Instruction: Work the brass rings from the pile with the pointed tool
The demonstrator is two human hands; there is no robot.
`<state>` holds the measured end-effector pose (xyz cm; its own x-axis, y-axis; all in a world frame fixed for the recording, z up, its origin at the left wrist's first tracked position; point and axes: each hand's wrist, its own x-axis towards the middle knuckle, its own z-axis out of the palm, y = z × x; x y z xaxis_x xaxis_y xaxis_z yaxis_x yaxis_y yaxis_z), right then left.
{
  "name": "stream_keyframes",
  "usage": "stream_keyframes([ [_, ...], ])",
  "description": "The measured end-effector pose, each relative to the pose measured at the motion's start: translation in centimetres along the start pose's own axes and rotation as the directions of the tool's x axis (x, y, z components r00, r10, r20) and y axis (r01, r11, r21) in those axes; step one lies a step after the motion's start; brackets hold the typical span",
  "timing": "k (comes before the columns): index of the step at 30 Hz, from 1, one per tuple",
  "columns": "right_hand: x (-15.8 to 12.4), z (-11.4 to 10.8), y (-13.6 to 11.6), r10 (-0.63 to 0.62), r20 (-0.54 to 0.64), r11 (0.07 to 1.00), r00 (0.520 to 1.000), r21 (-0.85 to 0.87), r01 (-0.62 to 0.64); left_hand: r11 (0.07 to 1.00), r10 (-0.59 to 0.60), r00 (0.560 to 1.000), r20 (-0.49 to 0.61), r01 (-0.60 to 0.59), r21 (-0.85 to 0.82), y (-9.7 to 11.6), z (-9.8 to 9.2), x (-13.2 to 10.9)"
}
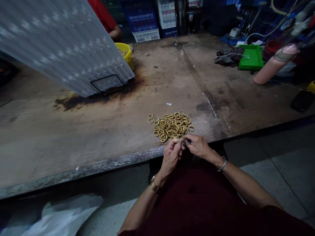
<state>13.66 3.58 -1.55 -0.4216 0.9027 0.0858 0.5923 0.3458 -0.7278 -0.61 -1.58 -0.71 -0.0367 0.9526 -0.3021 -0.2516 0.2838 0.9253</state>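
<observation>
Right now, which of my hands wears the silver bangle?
Your right hand, at the near edge of the rings: it wears the silver bangle, while the left hand wears a gold band.

One counter (162,83), one green tray (251,58), one gold wristband (154,185), one bangle (222,164) and the wearer's two hands (171,154) are shown; dozens of overlapping rings (173,126) cannot be counted exactly.
</observation>
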Motion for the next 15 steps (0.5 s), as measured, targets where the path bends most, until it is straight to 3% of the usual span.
stream_keyframes([
  [4, -0.5, -0.3, -1.0, -0.056, 0.139, 0.982, 0.989, -0.174, 0.08, 1.0, 0.011, 1.0, -0.027, -0.011, 0.021, 0.4, 0.3, 0.0],
  [9, -0.2, -0.6, -1.5, 0.046, 0.218, 0.943, 0.975, -0.33, 0.029, 0.997, 0.035, 0.999, -0.024, -0.034, 0.065, 0.6, 0.4, -0.6],
  [12, 0.0, -1.0, -0.7, 0.16, 0.155, 0.907, 0.975, -0.413, -0.083, 0.999, 0.015, 0.999, 0.043, -0.017, 0.033, 0.5, 0.2, -1.2],
  [15, 0.5, -1.6, 0.6, 0.18, 0.008, 0.889, 0.984, -0.429, -0.16, 0.994, -0.014, 0.991, 0.132, 0.029, -0.108, 0.3, 0.2, -1.4],
])
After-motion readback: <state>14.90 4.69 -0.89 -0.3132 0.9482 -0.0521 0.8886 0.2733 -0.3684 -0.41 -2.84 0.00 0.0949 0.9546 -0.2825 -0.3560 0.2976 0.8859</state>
